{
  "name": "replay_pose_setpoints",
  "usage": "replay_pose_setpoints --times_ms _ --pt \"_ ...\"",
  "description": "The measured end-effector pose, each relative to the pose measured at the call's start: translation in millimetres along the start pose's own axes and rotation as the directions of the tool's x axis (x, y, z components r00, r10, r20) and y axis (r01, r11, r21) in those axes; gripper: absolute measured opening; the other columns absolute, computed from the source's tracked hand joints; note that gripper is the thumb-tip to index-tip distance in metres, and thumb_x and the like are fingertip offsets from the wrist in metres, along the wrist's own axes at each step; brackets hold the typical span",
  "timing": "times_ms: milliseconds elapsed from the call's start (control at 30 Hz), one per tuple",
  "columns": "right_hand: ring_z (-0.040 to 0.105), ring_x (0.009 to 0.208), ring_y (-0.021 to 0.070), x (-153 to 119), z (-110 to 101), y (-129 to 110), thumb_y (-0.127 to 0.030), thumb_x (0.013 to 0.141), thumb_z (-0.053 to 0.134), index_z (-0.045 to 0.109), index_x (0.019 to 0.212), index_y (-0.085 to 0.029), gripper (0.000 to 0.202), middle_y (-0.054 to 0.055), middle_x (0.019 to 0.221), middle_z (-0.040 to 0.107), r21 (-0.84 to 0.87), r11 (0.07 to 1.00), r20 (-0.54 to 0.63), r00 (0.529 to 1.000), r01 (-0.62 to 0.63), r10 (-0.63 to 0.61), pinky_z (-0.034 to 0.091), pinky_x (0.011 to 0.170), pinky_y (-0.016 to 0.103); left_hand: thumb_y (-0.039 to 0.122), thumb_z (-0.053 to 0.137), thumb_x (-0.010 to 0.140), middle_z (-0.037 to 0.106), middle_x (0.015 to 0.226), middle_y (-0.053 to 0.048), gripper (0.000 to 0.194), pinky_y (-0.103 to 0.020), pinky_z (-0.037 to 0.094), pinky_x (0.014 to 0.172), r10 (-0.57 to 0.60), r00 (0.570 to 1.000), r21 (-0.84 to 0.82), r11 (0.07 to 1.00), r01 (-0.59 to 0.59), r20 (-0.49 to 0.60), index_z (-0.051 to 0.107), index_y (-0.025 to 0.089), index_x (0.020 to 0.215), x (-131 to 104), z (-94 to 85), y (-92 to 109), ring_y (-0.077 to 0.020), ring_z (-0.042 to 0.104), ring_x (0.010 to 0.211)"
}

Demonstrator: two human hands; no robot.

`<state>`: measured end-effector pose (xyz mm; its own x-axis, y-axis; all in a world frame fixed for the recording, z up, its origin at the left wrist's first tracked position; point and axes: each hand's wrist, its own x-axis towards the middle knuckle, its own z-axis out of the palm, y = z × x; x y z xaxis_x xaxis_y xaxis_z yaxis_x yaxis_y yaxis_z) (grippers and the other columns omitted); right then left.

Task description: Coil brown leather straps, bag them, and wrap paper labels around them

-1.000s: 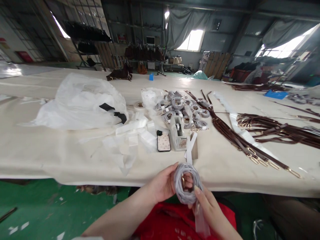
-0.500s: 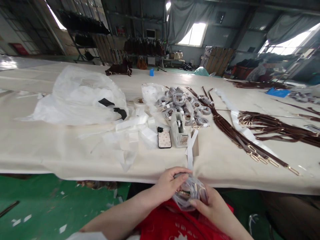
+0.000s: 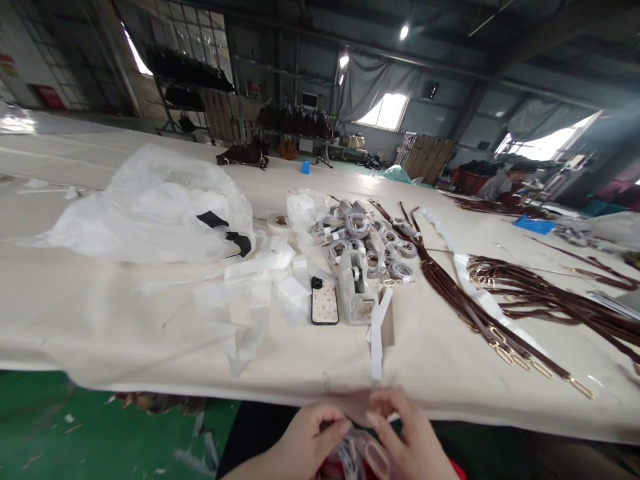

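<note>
Gray plastic-wrapped coil, nearside of the tape dispenser, sits between left hand and right hand, which stand apart, grip on it indiscernible, and should handle light, soft and slippery, best held around its wound rim.

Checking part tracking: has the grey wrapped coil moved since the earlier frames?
Yes: lower in view, toward the person. Earlier, the grey wrapped coil overlapped the table edge; now what shows of it sits below that edge.
</note>
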<state>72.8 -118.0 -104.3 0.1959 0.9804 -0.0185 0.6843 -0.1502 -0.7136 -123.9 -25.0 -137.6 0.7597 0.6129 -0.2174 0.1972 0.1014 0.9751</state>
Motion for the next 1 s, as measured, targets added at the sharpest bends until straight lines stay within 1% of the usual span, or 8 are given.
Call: replay_pose_setpoints --times_ms 67,200,533,667,767,833,900,1000 --pt "0.062 0.116 0.0295 15.3 -11.4 5.1 -0.020 0.087 0.053 0.063 0.121 -0.020 0.036 0.013 0.127 0.066 -0.263 0.962 -0.132 0.985 0.075 -0.113 0.049 0.103 0.045 0.072 0.057 0.081 0.056 0.067 0.000 0.060 -0.024 0.038 0.061 -0.016 1.000 0.032 0.999 0.016 -0.002 0.067 0.013 0.074 0.8 -1.2 -1.5 -0.0149 0.048 0.065" --pt "0.052 0.132 0.0291 39.0 -17.3 21.5 -0.004 0.079 0.048 0.056 0.136 -0.015 0.058 0.013 0.143 0.058 -0.530 0.827 -0.033 0.970 0.189 -0.242 0.044 0.112 0.049 0.075 0.051 0.083 0.049 0.063 0.001 0.065 -0.023 0.033 0.057 0.008 1.000 0.109 0.994 -0.010 0.014 0.067 0.013 0.070 -1.2 -7.1 4.8 -0.0135 0.043 0.062" --pt "0.066 0.115 0.0261 44.0 -19.2 34.5 -0.015 0.092 0.053 0.066 0.122 -0.020 0.033 0.009 0.124 0.072 -0.524 0.796 0.003 0.934 0.305 -0.356 0.054 0.101 0.046 0.075 0.043 0.088 0.070 0.077 -0.006 0.071 -0.024 0.045 0.068 0.054 0.990 0.145 0.987 -0.073 0.131 0.076 0.012 0.092 -2.3 -11.1 8.0 -0.0192 0.060 0.074" --pt "0.067 0.108 0.0259 37.8 -34.7 25.5 -0.025 0.099 0.044 0.069 0.118 -0.020 0.032 0.011 0.113 0.073 -0.484 0.861 -0.310 0.890 0.155 -0.335 0.055 0.094 0.043 0.073 0.043 0.090 0.072 0.081 -0.007 0.070 -0.024 0.047 0.071 0.055 0.988 0.174 0.982 -0.079 0.142 0.077 0.013 0.094 -3.4 -9.8 13.7 -0.0200 0.062 0.077" --pt "0.068 0.077 0.0211 14.5 -54.8 6.0 -0.038 0.099 0.044 0.066 0.121 -0.022 0.035 0.007 0.088 0.072 -0.232 0.970 -0.614 0.784 -0.067 -0.093 0.055 0.072 0.036 0.075 0.043 0.089 0.073 0.084 -0.008 0.071 -0.025 0.047 0.069 0.050 0.987 0.163 0.984 -0.076 0.155 0.077 0.013 0.097 -5.0 -11.0 17.1 -0.0199 0.063 0.076" --pt "0.062 0.060 0.0151 -9.1 -67.8 -10.1 -0.042 0.098 0.047 0.066 0.113 -0.023 0.031 0.001 0.070 0.066 0.099 0.993 -0.636 0.764 -0.060 0.110 0.053 0.061 0.027 0.077 0.041 0.088 0.072 0.083 -0.009 0.075 -0.024 0.047 0.062 -0.001 0.984 0.126 0.992 -0.022 0.180 0.076 0.012 0.103 -5.6 -11.6 17.8 -0.0184 0.061 0.069" --pt "0.063 0.061 0.0138 -34.1 -78.5 -21.9 -0.043 0.093 0.057 0.066 0.104 -0.024 0.024 0.000 0.070 0.067 0.385 0.923 -0.550 0.797 -0.023 0.249 0.055 0.060 0.021 0.077 0.039 0.088 0.070 0.078 -0.008 0.076 -0.023 0.044 0.054 -0.084 0.975 0.095 0.993 0.065 0.204 0.073 0.012 0.110 -5.5 -11.1 17.2 -0.0161 0.057 0.059" --pt "0.070 0.064 0.0167 -62.3 -87.9 -25.8 -0.041 0.085 0.068 0.064 0.102 -0.025 0.024 0.002 0.073 0.072 0.504 0.861 -0.310 0.917 -0.066 0.252 0.057 0.057 0.018 0.070 0.042 0.091 0.066 0.069 -0.004 0.067 -0.023 0.043 0.051 -0.174 0.963 0.111 0.982 0.154 0.206 0.073 0.014 0.110 -3.5 -8.3 16.2 -0.0146 0.055 0.051"
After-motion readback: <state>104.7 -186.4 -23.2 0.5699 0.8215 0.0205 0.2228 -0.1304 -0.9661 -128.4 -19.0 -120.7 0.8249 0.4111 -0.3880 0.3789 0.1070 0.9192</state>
